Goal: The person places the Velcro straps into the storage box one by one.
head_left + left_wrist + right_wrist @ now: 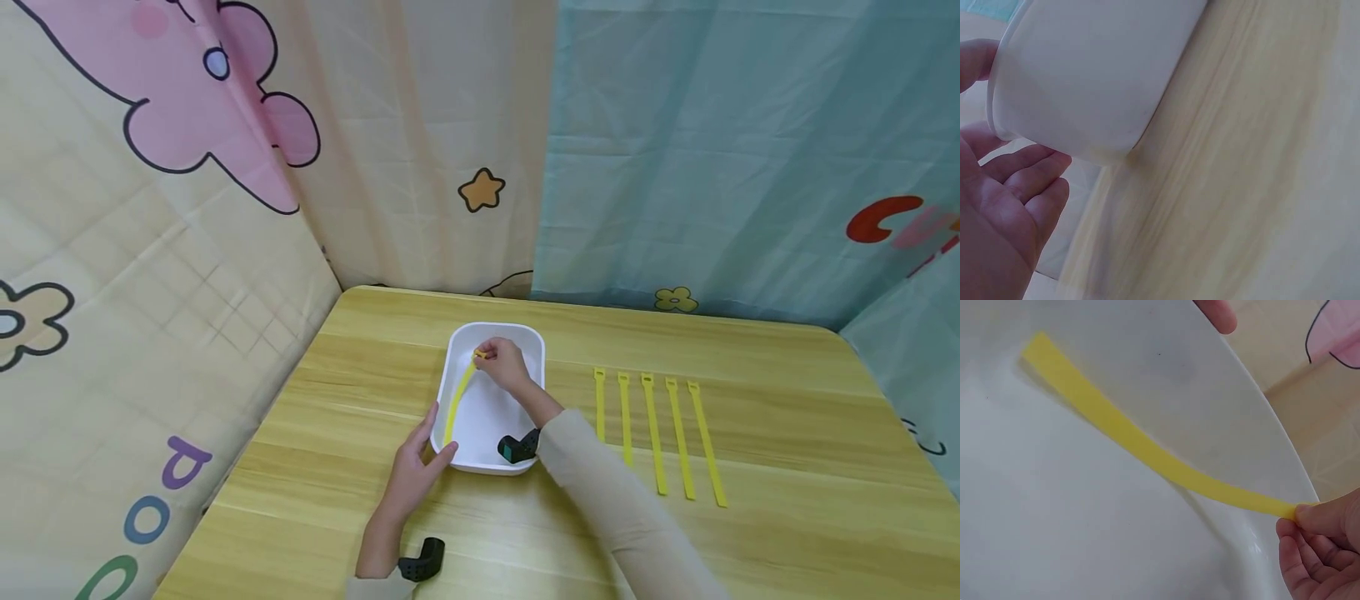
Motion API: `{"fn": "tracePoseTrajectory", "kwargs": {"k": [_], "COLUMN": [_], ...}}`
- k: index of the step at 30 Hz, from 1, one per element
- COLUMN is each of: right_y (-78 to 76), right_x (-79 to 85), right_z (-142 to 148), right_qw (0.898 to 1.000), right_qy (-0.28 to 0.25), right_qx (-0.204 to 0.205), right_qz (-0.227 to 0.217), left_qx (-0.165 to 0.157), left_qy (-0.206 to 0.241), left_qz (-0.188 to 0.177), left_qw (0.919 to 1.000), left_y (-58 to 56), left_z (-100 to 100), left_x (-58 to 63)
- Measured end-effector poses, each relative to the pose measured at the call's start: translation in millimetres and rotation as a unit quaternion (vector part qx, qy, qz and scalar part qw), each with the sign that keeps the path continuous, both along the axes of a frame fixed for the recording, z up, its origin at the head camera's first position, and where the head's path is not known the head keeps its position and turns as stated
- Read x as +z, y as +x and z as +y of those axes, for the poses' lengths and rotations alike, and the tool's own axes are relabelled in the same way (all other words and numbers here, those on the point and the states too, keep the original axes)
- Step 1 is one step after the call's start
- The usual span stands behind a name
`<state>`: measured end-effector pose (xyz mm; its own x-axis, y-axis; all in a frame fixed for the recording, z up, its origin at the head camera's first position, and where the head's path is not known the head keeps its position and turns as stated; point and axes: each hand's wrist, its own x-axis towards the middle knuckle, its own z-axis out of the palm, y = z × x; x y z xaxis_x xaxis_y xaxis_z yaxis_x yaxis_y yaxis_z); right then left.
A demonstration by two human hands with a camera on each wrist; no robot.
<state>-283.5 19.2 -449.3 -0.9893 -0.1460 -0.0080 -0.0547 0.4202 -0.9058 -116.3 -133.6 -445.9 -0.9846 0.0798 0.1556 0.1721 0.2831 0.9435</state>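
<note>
My right hand (504,363) is over the far part of a white plastic tub (534,350). Its thumb and fingers pinch one end of a yellow strap-style cable tie (1166,465). From there the tie bends down through the tub, its free end near the front left corner. At that corner my left hand (412,475) touches the tub from outside, fingers along the left wall and thumb at the front rim. The left wrist view shows those fingers (1035,175) loosely bent beside the outer wall.
To the right of the tub, several yellow cable ties (652,433) lie side by side on the wooden table (795,433), slotted heads toward the back. My right forearm partly covers the nearest ones. Printed curtains (420,125) hang behind and beside the table.
</note>
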Motion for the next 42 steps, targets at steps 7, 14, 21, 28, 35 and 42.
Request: {"fn": "tracePoseTrajectory", "kwargs": {"k": [7,14,21,28,35,42], "right_y": [1.5,0.2,1.4,1.6,1.6,-0.6], "right_x": [-2.4,-9.1,-9.1,-7.4,-7.4,-10.5], "right_z": [1.4,0.0,-1.9,-1.3,-0.4,-0.5], "right_qw": [1.0,1.0,0.999,0.999,0.999,0.998], "right_qy": [0.012,-0.007,-0.009,-0.003,0.0,0.007], "right_qx": [0.001,0.011,0.0,-0.004,-0.006,-0.008], "right_qz": [0.0,-0.015,-0.046,-0.05,-0.047,-0.064], "left_qx": [0.001,0.002,-0.002,-0.001,0.0,-0.004], "left_qy": [0.001,-0.001,-0.002,-0.009,-0.006,0.0], "left_qz": [0.0,0.002,0.009,0.013,0.009,0.01], "left_qw": [1.0,1.0,1.0,0.9999,0.9999,0.9999], "left_y": [0.0,1.1,1.7,0.4,0.1,0.1], "left_z": [0.5,0.2,-0.1,0.2,0.2,0.7], "left_x": [-1.2,-0.9,-0.8,-0.9,-1.0,-0.3]}}
